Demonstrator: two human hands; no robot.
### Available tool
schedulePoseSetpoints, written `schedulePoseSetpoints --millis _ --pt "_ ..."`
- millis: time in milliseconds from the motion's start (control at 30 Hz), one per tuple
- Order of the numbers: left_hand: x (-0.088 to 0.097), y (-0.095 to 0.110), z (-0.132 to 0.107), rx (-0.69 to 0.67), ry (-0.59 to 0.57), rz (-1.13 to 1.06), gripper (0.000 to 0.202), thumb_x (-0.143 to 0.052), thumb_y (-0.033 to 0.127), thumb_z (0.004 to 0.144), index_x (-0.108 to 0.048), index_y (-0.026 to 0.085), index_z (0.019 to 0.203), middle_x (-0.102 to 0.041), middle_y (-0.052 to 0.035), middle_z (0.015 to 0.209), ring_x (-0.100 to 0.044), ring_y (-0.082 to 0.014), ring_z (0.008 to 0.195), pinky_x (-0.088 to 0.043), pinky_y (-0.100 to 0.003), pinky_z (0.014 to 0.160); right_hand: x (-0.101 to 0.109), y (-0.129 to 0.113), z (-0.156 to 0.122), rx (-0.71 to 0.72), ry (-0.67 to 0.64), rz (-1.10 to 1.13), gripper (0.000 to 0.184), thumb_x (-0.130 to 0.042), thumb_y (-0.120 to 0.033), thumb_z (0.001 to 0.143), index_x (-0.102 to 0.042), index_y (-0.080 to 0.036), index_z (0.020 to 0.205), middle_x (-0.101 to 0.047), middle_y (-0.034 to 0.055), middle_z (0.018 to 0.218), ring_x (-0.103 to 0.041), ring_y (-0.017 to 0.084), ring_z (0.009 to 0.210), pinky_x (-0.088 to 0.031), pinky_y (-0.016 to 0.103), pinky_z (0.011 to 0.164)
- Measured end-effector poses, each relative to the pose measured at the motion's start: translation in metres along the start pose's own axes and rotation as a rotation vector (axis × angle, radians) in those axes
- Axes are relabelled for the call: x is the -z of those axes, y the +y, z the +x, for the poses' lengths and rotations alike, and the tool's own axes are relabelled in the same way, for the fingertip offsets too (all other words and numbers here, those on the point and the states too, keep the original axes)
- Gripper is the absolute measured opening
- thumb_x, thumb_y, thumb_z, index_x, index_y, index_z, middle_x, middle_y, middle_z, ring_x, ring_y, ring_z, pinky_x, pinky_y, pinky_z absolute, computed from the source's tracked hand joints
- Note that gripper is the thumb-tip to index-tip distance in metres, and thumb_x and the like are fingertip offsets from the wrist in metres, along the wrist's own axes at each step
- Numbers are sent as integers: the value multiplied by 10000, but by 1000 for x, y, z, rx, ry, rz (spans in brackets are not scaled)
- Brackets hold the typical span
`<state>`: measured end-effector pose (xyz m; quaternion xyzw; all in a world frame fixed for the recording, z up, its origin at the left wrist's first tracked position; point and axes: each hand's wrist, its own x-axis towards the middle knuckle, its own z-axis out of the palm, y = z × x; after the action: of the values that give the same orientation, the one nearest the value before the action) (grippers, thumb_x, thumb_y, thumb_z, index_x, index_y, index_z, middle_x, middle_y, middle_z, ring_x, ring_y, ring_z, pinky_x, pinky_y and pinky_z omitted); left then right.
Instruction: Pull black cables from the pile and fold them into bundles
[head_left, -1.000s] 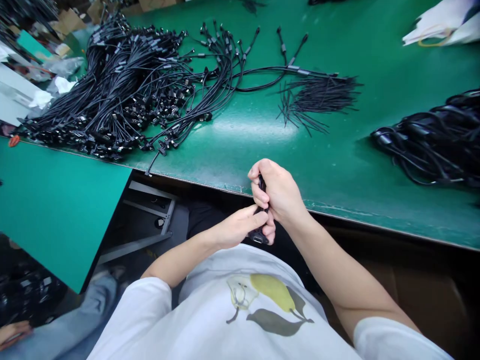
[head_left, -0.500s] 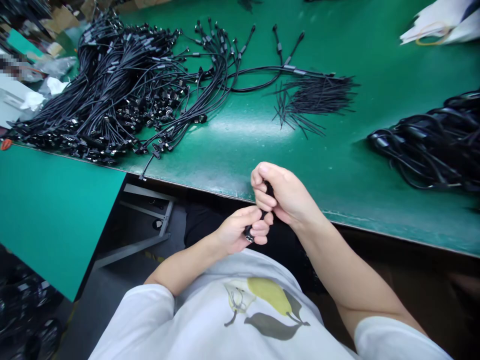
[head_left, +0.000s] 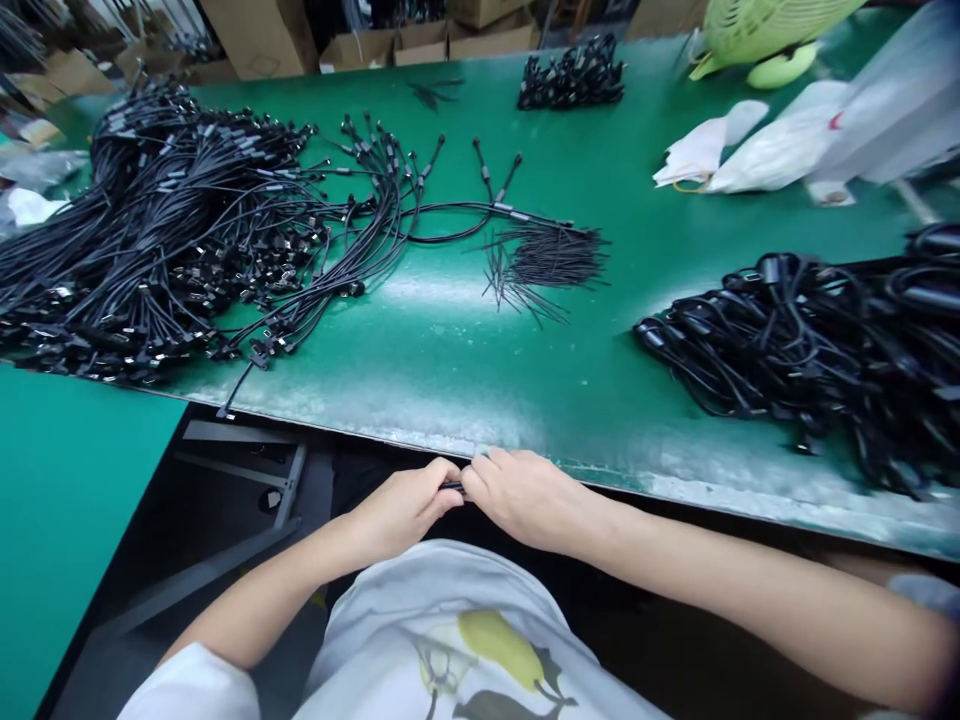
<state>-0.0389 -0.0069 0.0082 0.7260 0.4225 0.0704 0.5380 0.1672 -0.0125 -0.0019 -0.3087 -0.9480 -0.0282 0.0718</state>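
Note:
Close to my body, at the front edge of the green table (head_left: 480, 400), my left hand (head_left: 409, 508) pinches a black cable (head_left: 451, 486). Only a short dark piece of it shows between the hands; the rest is covered by fingers. My right hand (head_left: 529, 500) is closed around the same cable, back of the hand up, its fingertips hidden. The two hands nearly touch. Beyond them lies a bunch of short thin black ties (head_left: 559, 255), with a few cables (head_left: 450, 210) looped next to it.
A large heap of black cables with plugs (head_left: 187, 200) covers the left side. Coiled black cables (head_left: 810, 340) are piled at right. Farther back are a small black pile (head_left: 571, 75), white plastic bags (head_left: 795, 140) and a green fan (head_left: 776, 25). Cardboard boxes (head_left: 420, 45) stand behind the table.
Both hands have come down and left, from one above the other to side by side. The right hand has turned palm down. The view has tilted up and turned right.

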Motion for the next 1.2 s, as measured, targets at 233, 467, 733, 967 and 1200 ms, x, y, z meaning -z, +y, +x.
schedulePoseSetpoints --millis 233,467,733,967,1200 --pt "5 1 6 -131 58 101 279 -417 323 971 -516 183 750 -541 -7 706 -486 -131 654 -321 -254 637 26 35 10 -65 -285 574 222 -518 -306 961 -628 -152 846 -652 42 773 -570 148 653 -322 254 564" --pt "5 -14 10 55 192 -780 443 -542 586 873 -559 147 820 -380 68 537 -360 -70 469 -321 -217 496 38 200 50 -982 438 476 301 -558 -280 896 -526 -140 631 -405 -69 585 -265 39 529 -170 193 525" --pt "-4 -9 17 37 256 -1120 412 -654 533 826 -534 143 769 -359 71 552 -308 -41 469 -317 -185 462 17 239 53 -1071 375 410 227 -610 -66 759 -495 -147 581 -280 -88 552 -156 51 541 -122 239 543" --pt "0 3 16 31 261 -1265 365 -673 467 825 -500 153 755 -351 79 560 -269 -26 454 -291 -162 435 24 108 35 -844 277 621 111 -606 -231 856 -535 -197 779 -530 -7 674 -438 107 584 -314 241 568" --pt "-12 2 4 -44 324 -1280 538 -665 484 832 -454 204 1239 -385 91 614 -311 -46 485 -326 -167 470 1 -11 33 -557 214 1018 146 -501 -292 929 -621 -210 944 -652 28 843 -610 149 708 -468 268 637"
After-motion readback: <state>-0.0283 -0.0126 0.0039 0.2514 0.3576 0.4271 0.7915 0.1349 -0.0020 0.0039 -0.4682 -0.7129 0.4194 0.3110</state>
